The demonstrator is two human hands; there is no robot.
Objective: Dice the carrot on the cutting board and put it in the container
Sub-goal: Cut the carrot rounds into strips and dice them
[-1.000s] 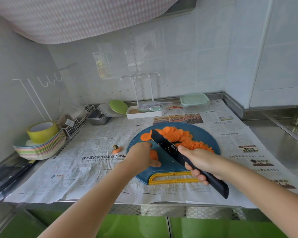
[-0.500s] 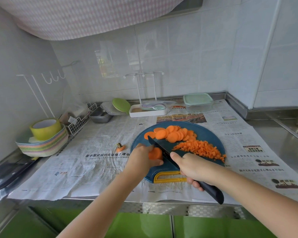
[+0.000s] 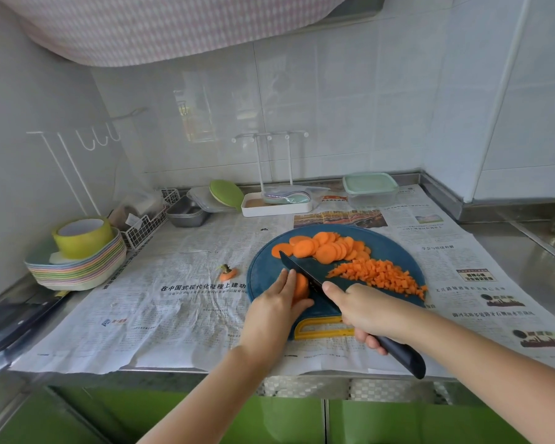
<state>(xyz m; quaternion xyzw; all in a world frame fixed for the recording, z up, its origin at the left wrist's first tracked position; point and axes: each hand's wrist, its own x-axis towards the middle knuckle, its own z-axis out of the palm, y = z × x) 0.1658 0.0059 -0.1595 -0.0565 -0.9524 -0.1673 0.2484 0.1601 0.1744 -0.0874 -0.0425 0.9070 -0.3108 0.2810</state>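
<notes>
A round blue cutting board with a yellow handle lies on newspaper. Round carrot slices lie overlapping at its far side, and a heap of diced carrot spreads to the right. My left hand holds a small stack of carrot slices on the board's near left. My right hand grips a black knife, forefinger along its spine, the blade right beside the stack. A lidded clear container with a pale green lid stands at the back.
A carrot top lies on the newspaper left of the board. A stack of pastel plates with a yellow tape roll is at far left. A wire basket, metal tray and white tray line the back wall.
The knife blade has come down and in beside the held slices. My left hand has pulled back slightly with the stack. My head has shifted a little, so the board sits more to the right.
</notes>
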